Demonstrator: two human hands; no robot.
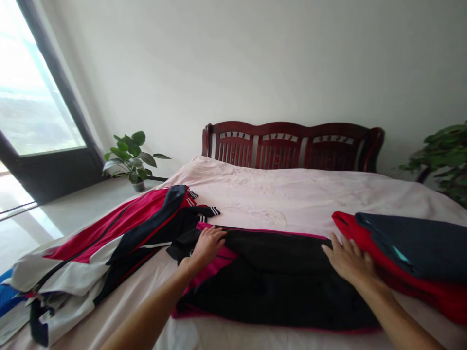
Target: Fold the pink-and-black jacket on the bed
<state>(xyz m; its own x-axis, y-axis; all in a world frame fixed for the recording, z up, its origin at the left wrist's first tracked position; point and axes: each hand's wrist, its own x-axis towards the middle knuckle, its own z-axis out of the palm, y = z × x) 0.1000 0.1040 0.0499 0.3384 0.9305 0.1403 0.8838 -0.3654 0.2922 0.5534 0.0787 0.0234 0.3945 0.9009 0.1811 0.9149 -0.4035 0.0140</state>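
Observation:
A black garment with magenta trim (277, 277) lies folded lengthwise across the bed in front of me; whether it is a jacket cannot be made out. On its left end, by a magenta patch, rests my left hand (207, 243), fingers stretched over the cloth. My right hand (350, 257) is spread at the garment's right end, palm down, close to the pile beside it. That pile has a red garment (343, 221) below and a folded dark blue garment (423, 243) on top. To the left lies a red, white and navy zip jacket (120, 223) with striped cuffs.
A pale pink sheet (248, 194) covers the bed, with a dark wooden headboard (279, 146) at the back. One potted plant (133, 155) stands on the floor at left, another plant (445, 155) at right. Something blue (7, 291) shows at the left edge.

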